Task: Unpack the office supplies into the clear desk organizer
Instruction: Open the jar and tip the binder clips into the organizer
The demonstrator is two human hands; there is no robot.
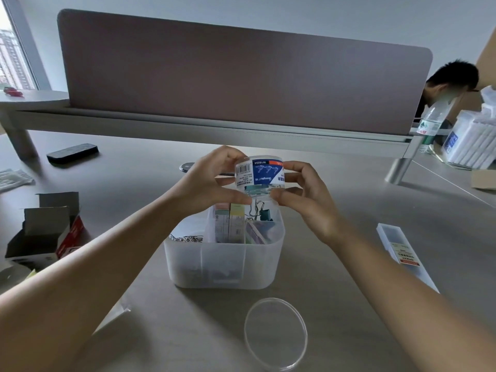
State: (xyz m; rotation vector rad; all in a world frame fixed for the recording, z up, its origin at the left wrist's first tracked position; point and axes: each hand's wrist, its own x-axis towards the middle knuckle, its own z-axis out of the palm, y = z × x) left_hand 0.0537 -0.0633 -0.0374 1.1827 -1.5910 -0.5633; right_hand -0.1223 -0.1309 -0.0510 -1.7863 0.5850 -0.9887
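A clear round tub of binder clips (259, 173) with a blue label is held upside down over the frosted clear desk organizer (222, 260). My left hand (212, 183) grips its left side and my right hand (303, 196) its right side. A green binder clip (264, 212) hangs just below the tub's mouth, above the organizer's back right compartment. The organizer holds sticky note pads (230, 221) in the middle and paper clips (188, 238) on the left. The tub's clear lid (276, 334) lies on the desk in front.
An opened red and grey carton (45, 232) sits at the left. A slim clear box (400, 248) lies at the right. A black eraser (72, 153) is at the back left. A water bottle (433, 124), a pack of white items (469, 140) and a person are at the far right behind the divider.
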